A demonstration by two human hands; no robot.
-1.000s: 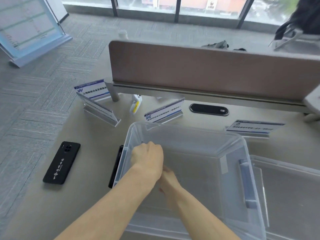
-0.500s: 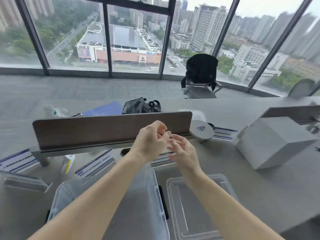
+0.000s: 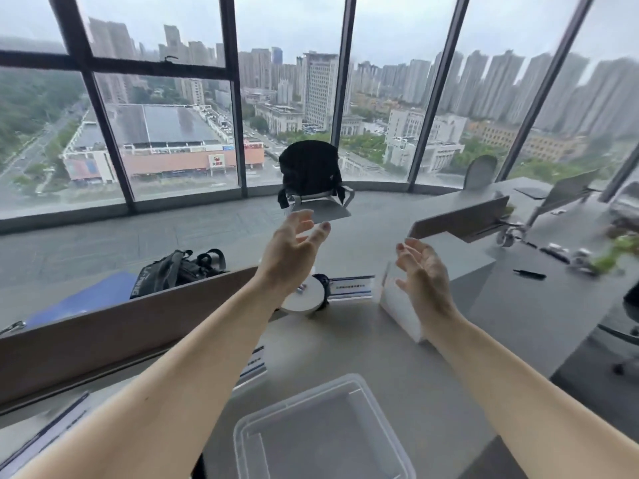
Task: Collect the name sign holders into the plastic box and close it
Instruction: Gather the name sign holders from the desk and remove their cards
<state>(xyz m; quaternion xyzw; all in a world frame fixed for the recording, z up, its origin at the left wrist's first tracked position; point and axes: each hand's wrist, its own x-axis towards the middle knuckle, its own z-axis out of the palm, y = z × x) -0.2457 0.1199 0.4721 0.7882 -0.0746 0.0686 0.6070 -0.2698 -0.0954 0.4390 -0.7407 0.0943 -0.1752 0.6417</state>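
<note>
Above the desk [image 3: 363, 347], left hand [image 3: 292, 252] and right hand [image 3: 423, 271] spread empty.

Beyond the fingers [image 3: 301, 216], tall dark-framed windows [image 3: 287, 98] show a grey city; a black-draped chair [image 3: 311, 174] stands on grey carpet [image 3: 138, 233], daylight flat.

White lettering on black backpack [image 3: 176, 271], name sign [image 3: 351, 288] print too blurred

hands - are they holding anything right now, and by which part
Nothing is held. The left hand and right hand are both raised above the desk, fingers spread and empty.
</note>
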